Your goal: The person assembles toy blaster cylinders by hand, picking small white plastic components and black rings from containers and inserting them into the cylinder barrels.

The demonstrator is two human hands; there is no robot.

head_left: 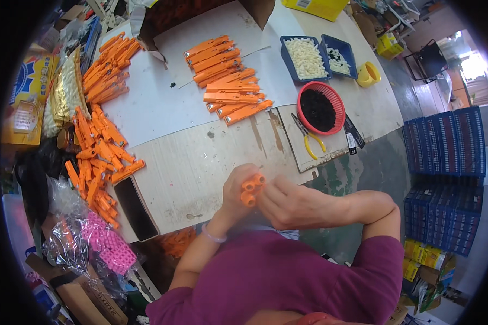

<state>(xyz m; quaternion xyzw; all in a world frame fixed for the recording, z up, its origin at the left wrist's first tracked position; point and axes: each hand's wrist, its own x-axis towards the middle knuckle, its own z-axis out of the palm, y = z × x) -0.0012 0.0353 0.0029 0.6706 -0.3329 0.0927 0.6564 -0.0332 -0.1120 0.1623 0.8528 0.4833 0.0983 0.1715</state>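
Close in front of my body, at the table's near edge, my left hand [234,188] is closed around a small bunch of orange plastic pieces [248,200] with round, hollow ends facing up. My right hand [288,205] is at their right side, its fingers pinched together against them. Whatever lies between those fingertips is hidden. Long orange pieces [222,67] of like colour are lined up in a stack farther up the table. More orange pieces [100,146] lie in a loose heap at the left, with another pile [111,65] behind it.
On the right stand a red basket [337,103] of small black parts, blue trays [286,58] of white parts, yellow-handled pliers [313,146] and a yellow tape roll [368,75]. A dark-screened phone [133,208] lies at the left edge. Blue crates [444,143] are stacked beyond the table.
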